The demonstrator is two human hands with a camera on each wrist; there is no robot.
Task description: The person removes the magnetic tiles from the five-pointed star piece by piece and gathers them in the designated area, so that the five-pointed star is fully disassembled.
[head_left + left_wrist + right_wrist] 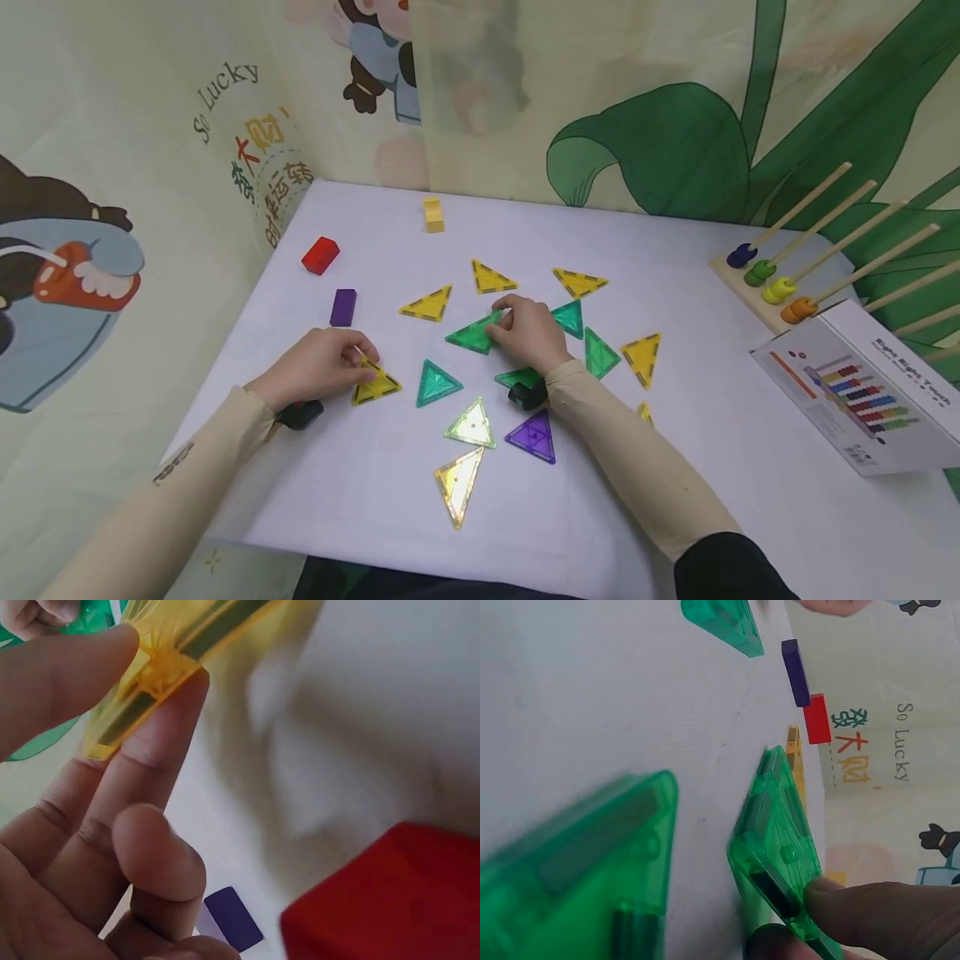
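While the left hand [318, 362] pinched a yellow triangle tile [376, 385] near the counter's [675, 250] left edge, the right hand [527, 329] gripped a green triangle tile [471, 336] at the middle. Both tiles were held with curled fingers.

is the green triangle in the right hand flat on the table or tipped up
Tipped up: the green triangle stands on edge off the table, pinched in the right hand's grip.

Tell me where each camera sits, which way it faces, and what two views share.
Head: worn high, looking forward and down at the table; both hands and sleeves show.
Left wrist: close under the left hand, whose fingers pinch a yellow triangle.
Right wrist: low by the right hand, whose fingertips pinch a green triangle.
Shared: the red block and purple block appear in all three views.
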